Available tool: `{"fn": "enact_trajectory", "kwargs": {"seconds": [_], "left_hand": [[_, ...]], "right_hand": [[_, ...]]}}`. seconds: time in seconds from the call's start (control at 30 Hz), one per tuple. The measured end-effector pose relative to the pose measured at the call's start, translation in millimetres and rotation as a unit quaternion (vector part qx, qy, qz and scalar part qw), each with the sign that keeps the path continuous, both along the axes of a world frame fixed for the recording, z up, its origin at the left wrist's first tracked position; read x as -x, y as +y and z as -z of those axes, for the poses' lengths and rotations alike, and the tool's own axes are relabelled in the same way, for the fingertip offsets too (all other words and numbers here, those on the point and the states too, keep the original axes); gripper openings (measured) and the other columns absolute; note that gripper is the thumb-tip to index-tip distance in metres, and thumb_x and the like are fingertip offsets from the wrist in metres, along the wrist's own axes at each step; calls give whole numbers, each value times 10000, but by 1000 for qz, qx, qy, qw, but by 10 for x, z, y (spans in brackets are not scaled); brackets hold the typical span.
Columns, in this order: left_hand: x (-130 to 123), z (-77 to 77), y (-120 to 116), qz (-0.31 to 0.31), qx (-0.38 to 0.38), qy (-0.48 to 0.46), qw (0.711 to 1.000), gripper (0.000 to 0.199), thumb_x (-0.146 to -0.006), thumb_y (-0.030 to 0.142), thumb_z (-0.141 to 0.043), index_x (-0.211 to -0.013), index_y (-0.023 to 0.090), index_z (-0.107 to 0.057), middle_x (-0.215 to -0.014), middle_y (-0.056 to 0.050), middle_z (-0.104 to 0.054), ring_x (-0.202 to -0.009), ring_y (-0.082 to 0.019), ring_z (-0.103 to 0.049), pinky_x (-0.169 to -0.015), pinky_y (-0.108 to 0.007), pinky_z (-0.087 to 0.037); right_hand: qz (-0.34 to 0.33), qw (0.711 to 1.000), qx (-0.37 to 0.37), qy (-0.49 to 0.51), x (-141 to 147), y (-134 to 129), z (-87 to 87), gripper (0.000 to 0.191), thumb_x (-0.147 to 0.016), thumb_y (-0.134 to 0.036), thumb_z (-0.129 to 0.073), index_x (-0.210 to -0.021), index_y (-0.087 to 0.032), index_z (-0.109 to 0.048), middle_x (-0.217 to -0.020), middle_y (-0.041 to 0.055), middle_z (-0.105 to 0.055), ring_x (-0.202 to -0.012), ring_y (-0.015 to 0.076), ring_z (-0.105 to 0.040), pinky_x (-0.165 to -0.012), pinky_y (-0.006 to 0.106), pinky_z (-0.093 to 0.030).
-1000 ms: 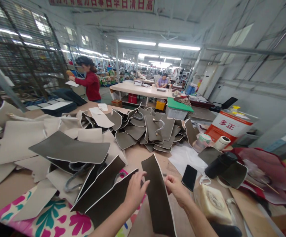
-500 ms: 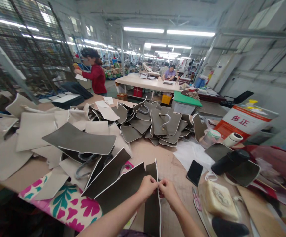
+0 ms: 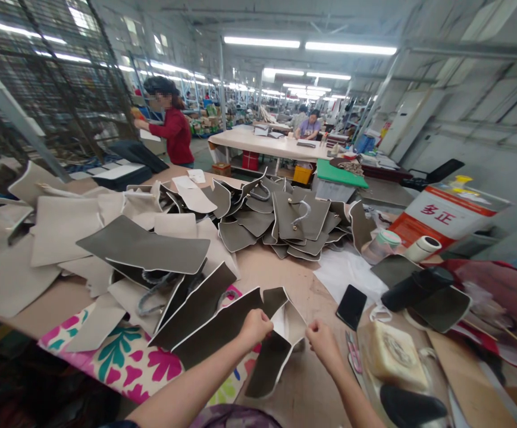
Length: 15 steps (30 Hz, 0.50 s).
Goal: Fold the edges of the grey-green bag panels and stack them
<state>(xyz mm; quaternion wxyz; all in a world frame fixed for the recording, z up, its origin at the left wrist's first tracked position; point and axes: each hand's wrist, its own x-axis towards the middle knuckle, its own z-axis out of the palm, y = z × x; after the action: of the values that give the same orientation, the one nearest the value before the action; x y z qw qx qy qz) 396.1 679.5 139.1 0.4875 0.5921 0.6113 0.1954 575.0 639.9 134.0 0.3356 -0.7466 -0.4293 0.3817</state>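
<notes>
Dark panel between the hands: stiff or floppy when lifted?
Probably flexible: the dark panel shows a sharp bend. Likely not limp, since a similar dark piece lying to the left keeps a broad, gently curved shape. Perhaps light for its size, as it looks sheet-thin.

the panel (image 3: 269, 364) is dark grey-brown with white edges, bent and spread open near its middle, a pale inner face showing between the dark upper and lower parts. its lower part slants down leftward, over the tan table (image 3: 258, 264).
</notes>
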Motion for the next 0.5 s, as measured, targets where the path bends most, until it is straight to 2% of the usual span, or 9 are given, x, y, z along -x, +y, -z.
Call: {"fn": "enact_trajectory", "kwargs": {"seconds": [0.1,0.17,0.23,0.27,0.33,0.4,0.43,0.5], "left_hand": [[8,-114,-25,39,-77,22,996,62,-656,82,-540,-620,131,-548,-557,-35,-587,-578,-187,-587,-567,-297,-449],[-10,-224,-73,77,-145,27,986,140,-643,59,-528,-747,129,-590,-791,-100,-642,-805,-250,-596,-726,-366,-441],[-11,-323,-124,132,-205,12,970,294,-658,52,-526,-919,168,-598,-1081,-111,-597,-1058,-267,-505,-917,-407,-347],[1,-359,-144,180,-248,3,952,346,-676,57,-525,-989,192,-585,-1181,-98,-550,-1148,-257,-439,-990,-407,-274],[49,-392,-162,299,-362,19,883,341,-726,73,-501,-1029,210,-577,-1219,-90,-530,-1216,-237,-373,-1057,-403,-161],[98,-382,-148,395,-459,61,793,260,-779,83,-443,-949,194,-604,-1055,-109,-615,-1131,-228,-459,-1065,-408,-141],[111,-369,-130,422,-486,81,761,244,-793,82,-418,-883,193,-616,-938,-102,-644,-1039,-219,-519,-1062,-407,-152],[94,-346,-79,448,-494,93,739,228,-792,85,-423,-758,205,-614,-750,-59,-644,-836,-189,-577,-1052,-388,-184]], "right_hand": [[-7,1000,-9,19,-62,-4,-17,74,-570,-220,-470,-525,-209,-411,-448,-50,-454,-424,123,-476,-412,240,-401],[-24,999,-27,41,29,6,-39,67,-572,-245,-474,-544,-202,-432,-490,-51,-463,-470,120,-489,-436,238,-434],[-41,996,-40,65,143,22,-68,95,-578,-278,-484,-557,-197,-441,-507,-55,-457,-489,115,-487,-453,241,-457],[-48,995,-43,77,184,31,-81,112,-582,-294,-488,-562,-195,-441,-512,-56,-454,-493,113,-485,-459,244,-465],[-53,993,-42,99,211,46,-98,139,-592,-317,-494,-577,-191,-438,-527,-54,-458,-504,110,-488,-472,252,-479],[-52,991,-35,116,181,51,-103,152,-603,-325,-498,-593,-186,-438,-548,-49,-467,-529,112,-501,-485,254,-487],[-51,991,-30,121,158,49,-105,156,-608,-327,-501,-600,-183,-441,-556,-46,-473,-539,114,-509,-488,255,-488],[-50,991,-20,124,122,34,-126,167,-614,-334,-514,-609,-177,-455,-558,-40,-485,-548,125,-522,-474,254,-480]]}}
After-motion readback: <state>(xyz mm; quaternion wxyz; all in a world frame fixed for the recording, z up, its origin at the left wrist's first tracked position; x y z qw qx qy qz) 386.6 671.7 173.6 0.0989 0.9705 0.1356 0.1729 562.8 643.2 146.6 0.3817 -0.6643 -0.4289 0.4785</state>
